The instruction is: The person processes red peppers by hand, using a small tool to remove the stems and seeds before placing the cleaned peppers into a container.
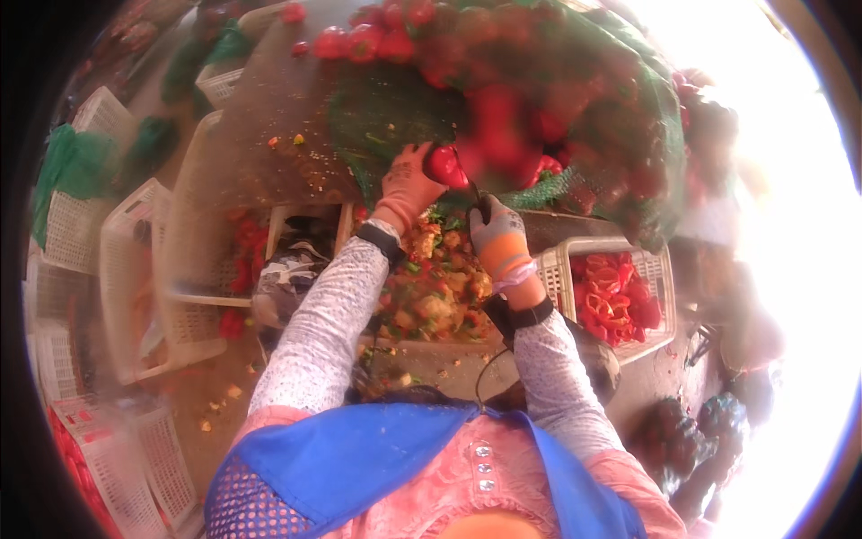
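Observation:
My left hand (409, 189), in a pinkish-orange glove, is closed round a red bell pepper (444, 167). In my right hand (499, 238), gloved in grey and orange, is a slim dark knife (470, 184); its blade reaches up to the right side of the pepper. Fingers partly hide the knife's handle. Below both hands lies a heap of pepper cores and green stem scraps (440, 292). Just beyond them, a green mesh bag (395, 117) spreads over the work surface, with many whole red peppers (503, 121) on and in it, some blurred.
To my right stands a white plastic crate (669, 296) of cut red pepper pieces (613, 292). Several white crates (135, 278) fill the left side, some with red peppers. Full dark mesh sacks (673, 440) sit at lower right. Bright glare washes out the far right.

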Tool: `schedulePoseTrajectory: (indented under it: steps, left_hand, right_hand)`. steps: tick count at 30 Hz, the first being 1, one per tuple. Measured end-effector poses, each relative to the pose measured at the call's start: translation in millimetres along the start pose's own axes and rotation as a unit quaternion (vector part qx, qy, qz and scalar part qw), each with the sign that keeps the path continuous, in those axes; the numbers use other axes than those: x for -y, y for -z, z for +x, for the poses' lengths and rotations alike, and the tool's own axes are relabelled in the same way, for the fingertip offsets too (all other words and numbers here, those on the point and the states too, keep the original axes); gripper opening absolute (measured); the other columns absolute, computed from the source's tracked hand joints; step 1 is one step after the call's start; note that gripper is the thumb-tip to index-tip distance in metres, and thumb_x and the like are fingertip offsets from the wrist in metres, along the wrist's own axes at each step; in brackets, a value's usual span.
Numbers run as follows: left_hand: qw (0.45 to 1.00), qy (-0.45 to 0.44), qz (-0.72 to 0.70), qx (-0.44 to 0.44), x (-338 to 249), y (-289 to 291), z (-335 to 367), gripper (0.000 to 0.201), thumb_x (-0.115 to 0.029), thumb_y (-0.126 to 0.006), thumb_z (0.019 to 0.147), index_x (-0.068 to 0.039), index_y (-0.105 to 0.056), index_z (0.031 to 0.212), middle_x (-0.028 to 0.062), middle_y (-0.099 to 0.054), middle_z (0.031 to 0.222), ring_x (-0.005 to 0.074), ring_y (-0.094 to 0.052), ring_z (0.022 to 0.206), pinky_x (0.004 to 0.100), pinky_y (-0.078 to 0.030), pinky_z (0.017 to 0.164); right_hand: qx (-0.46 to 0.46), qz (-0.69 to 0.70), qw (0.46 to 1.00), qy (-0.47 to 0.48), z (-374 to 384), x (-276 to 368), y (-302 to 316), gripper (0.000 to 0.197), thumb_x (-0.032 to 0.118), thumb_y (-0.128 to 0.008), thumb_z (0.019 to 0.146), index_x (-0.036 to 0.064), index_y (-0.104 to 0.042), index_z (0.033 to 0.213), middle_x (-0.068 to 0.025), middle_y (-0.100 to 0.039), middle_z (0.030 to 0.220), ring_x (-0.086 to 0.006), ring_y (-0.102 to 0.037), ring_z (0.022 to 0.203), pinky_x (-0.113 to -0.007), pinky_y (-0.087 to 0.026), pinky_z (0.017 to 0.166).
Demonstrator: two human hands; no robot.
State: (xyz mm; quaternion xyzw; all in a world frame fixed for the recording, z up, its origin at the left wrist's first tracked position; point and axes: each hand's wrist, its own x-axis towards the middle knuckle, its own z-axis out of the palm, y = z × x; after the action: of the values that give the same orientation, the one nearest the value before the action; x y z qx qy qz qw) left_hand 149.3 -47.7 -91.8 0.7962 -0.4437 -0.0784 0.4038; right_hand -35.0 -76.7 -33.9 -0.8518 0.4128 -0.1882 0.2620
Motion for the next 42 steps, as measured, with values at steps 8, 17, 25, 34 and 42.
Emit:
schedulePoseTrajectory:
  steps: [8,17,25,34,42]
  left_hand:
    - [0.856,-0.102,-0.422,0.280,-63,44,-49,0.070,-0.012,-0.081,0.074,0.000,-0.049,0.135,0.0110,-0.054,0.136,0.0187,-0.053,0.124,0.0341,-0.042,0.106]
    - [0.808,0.032,-0.571,0.145,-110,26,-117,0.046,0.002,-0.069,0.083,0.002,-0.054,0.126,0.0081,-0.061,0.118,0.0155,-0.059,0.108,0.0291,-0.049,0.095]
    - [0.932,-0.070,-0.348,0.074,-133,11,-142,0.039,-0.012,-0.064,0.090,-0.002,-0.054,0.125,0.0084,-0.062,0.116,0.0189,-0.060,0.107,0.0321,-0.048,0.092]
    - [0.850,0.067,-0.500,0.150,-100,-5,-138,0.037,-0.022,-0.061,0.095,-0.007,-0.052,0.128,0.0045,-0.062,0.110,0.0145,-0.060,0.100,0.0305,-0.051,0.086]
    - [0.876,-0.046,-0.458,0.142,-212,9,-106,0.047,-0.014,-0.069,0.090,-0.005,-0.049,0.132,0.0030,-0.059,0.114,0.0123,-0.055,0.102,0.0279,-0.046,0.090]
  right_hand:
    - [-0.029,0.359,0.928,0.095,-40,2,85,0.057,0.009,-0.080,0.076,-0.0078,-0.054,0.124,-0.0085,-0.066,0.112,-0.0111,-0.062,0.094,-0.026,-0.050,0.085]
    - [0.030,0.469,0.882,0.025,-76,-38,74,0.032,0.007,-0.077,0.075,-0.0004,-0.066,0.104,-0.0028,-0.067,0.089,-0.0097,-0.058,0.067,-0.023,-0.044,0.056]
    - [-0.103,0.551,0.828,-0.025,-84,-16,79,0.039,0.014,-0.083,0.071,-0.0004,-0.068,0.104,-0.0030,-0.070,0.088,-0.0145,-0.066,0.075,-0.027,-0.052,0.065]
    - [-0.036,0.543,0.838,-0.039,-109,-25,113,0.034,0.017,-0.073,0.077,0.0019,-0.062,0.106,-0.0044,-0.067,0.094,-0.0165,-0.065,0.077,-0.028,-0.052,0.064]
    - [-0.010,0.801,0.547,-0.242,-73,-131,42,0.044,0.050,-0.064,0.081,0.0144,-0.060,0.108,-0.0039,-0.065,0.085,-0.0211,-0.062,0.068,-0.030,-0.049,0.053]
